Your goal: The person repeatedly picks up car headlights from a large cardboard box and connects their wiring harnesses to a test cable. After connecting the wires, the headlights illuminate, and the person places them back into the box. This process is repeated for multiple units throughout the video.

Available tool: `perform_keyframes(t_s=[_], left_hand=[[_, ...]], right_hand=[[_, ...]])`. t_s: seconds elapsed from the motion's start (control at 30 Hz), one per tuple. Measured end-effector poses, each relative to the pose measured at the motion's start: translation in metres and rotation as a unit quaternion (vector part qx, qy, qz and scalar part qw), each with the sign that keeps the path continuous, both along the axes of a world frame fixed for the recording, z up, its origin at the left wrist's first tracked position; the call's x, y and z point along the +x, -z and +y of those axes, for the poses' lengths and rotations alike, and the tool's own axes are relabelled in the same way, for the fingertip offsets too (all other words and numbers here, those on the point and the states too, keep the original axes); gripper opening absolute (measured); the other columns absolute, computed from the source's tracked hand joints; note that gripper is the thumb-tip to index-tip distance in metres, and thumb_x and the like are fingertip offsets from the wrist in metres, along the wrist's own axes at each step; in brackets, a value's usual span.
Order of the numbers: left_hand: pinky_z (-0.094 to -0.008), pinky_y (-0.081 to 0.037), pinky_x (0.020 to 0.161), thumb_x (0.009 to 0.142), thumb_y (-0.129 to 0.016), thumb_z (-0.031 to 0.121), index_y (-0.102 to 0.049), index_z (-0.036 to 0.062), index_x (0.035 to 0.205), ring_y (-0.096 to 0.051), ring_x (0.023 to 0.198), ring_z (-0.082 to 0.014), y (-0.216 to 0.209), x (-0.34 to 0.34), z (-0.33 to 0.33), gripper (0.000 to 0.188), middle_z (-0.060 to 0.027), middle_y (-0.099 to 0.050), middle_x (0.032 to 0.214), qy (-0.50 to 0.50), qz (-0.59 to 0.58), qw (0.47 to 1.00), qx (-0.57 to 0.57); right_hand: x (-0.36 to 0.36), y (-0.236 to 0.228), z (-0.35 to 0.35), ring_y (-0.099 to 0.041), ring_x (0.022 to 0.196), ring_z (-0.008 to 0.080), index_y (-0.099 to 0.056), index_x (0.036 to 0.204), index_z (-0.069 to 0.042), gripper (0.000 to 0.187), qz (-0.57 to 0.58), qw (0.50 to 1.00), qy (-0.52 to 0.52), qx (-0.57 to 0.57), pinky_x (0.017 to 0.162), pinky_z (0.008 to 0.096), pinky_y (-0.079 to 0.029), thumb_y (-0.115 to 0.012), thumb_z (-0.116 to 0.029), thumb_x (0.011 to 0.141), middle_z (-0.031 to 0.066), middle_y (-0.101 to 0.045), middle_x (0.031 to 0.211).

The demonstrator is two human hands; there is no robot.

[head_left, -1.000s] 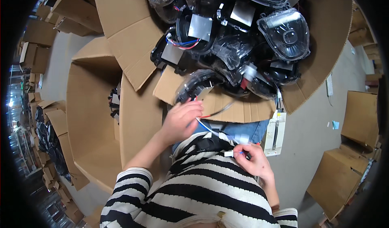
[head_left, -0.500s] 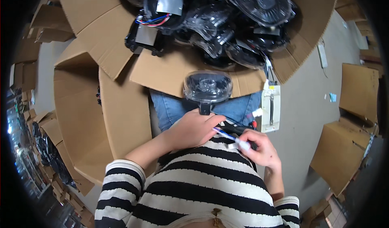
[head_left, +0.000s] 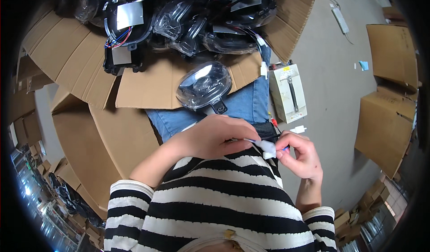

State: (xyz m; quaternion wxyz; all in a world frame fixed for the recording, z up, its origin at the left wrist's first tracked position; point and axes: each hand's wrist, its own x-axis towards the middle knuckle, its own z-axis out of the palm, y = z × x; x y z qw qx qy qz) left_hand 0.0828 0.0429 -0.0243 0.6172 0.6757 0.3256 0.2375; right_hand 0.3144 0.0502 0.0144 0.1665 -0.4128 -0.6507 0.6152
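My left hand (head_left: 217,136) is closed, its fingertips pinching a thin blue-and-white wire (head_left: 251,140); its palm is hidden. Just beyond it, a clear-lensed headlamp (head_left: 204,87) with a black housing and bracket lies tilted by the cardboard flap. My right hand (head_left: 301,157) is closed, with thumb and forefinger on a white connector (head_left: 268,148). A bit of blue wire shows by those fingertips. The two hands are close together in front of my striped shirt. A black textured piece (head_left: 265,130) lies just beyond the connector, partly covered.
A large open carton (head_left: 148,88) full of headlamps (head_left: 181,21) stands ahead. To its right are a white box with a black handle (head_left: 289,93), a red clip (head_left: 274,123) and a white plug (head_left: 298,129). Cartons (head_left: 380,131) stand at right; another open carton (head_left: 85,149) is at left.
My head view has shifted, so the carton appears farther left. The headlamp has turned, its bracket now pointing lower right. My hands have drawn closer at the connector and wire.
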Motion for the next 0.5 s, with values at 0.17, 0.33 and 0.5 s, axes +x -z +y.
perform_keyframes(t_s=[0.17, 0.33, 0.5], left_hand=[[-0.0282, -0.043, 0.073, 0.073, -0.058, 0.0, -0.061, 0.0077, 0.097, -0.056, 0.083, -0.0228, 0.002, 0.009, 0.0, 0.025, -0.0075, -0.053, 0.102, 0.027, -0.054, 0.997, -0.05], [-0.0284, -0.042, 0.069, 0.074, -0.055, -0.002, -0.059, 0.0021, 0.093, -0.054, 0.077, -0.0215, 0.014, 0.01, -0.004, 0.02, -0.0087, -0.052, 0.095, 0.043, -0.076, 0.993, -0.078], [-0.0298, -0.041, 0.066, 0.076, -0.049, -0.003, -0.057, -0.0035, 0.082, -0.053, 0.078, -0.0218, 0.018, 0.005, 0.002, 0.009, -0.0101, -0.053, 0.089, 0.096, -0.091, 0.983, -0.13]], right_hand=[[0.004, 0.001, 0.003, -0.043, 0.053, 0.012, -0.056, 0.074, -0.002, 0.004, -0.008, 1.0, 0.0, 0.001, 0.048, 0.0244, -0.034, -0.057, -0.002, 0.07, 0.0029, -0.051, 0.063], [0.013, 0.0, 0.004, -0.042, 0.052, 0.0115, -0.056, 0.074, -0.002, 0.004, 0.011, 1.0, 0.012, 0.002, 0.048, 0.024, -0.033, -0.057, -0.002, 0.07, 0.0028, -0.051, 0.063], [0.008, -0.008, 0.008, -0.042, 0.051, 0.0111, -0.056, 0.073, -0.002, 0.003, 0.01, 0.999, 0.032, 0.015, 0.047, 0.0236, -0.032, -0.057, -0.002, 0.07, 0.0027, -0.05, 0.062]])
